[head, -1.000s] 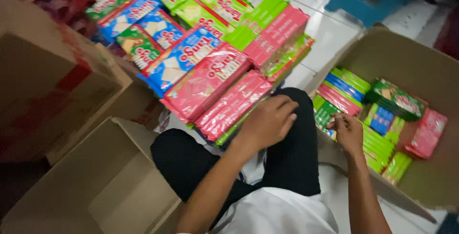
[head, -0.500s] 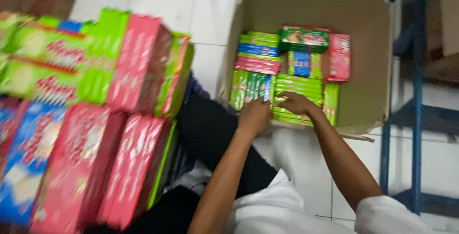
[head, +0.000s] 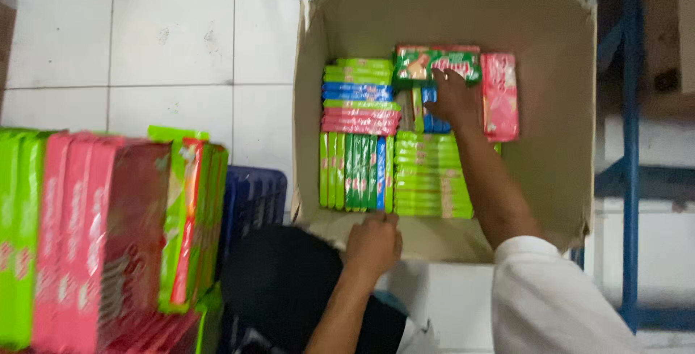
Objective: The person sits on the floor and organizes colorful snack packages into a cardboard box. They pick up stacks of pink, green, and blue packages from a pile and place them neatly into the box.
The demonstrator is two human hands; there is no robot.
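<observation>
A person sits on a white tiled floor (head: 174, 43) in front of an open cardboard box (head: 557, 108), seen from above. The box is partly filled with flat snack packets standing on edge in tidy rows: light green, blue and pink ones at the upper left (head: 358, 97), dark green ones at the lower left (head: 356, 173), and a block of light green ones at the lower middle (head: 431, 177).

The right hand (head: 450, 97) reaches deep into the box, fingers spread and pressing down among blue packets (head: 434, 124) near the back. It lies just below a green packet (head: 436, 63) lying flat, and just beside a pink packet (head: 499, 97) at the right. Whether it grips anything cannot be told.

The left hand (head: 373, 242) is loosely curled and rests on the near rim of the box, holding no packet.

To the left, outside the box, stands a stack of larger pink and green packs (head: 108, 231), blurred. A dark blue plastic crate (head: 253, 198) sits between that stack and the box. A blue metal frame (head: 630, 166) rises at the right, behind the box.
</observation>
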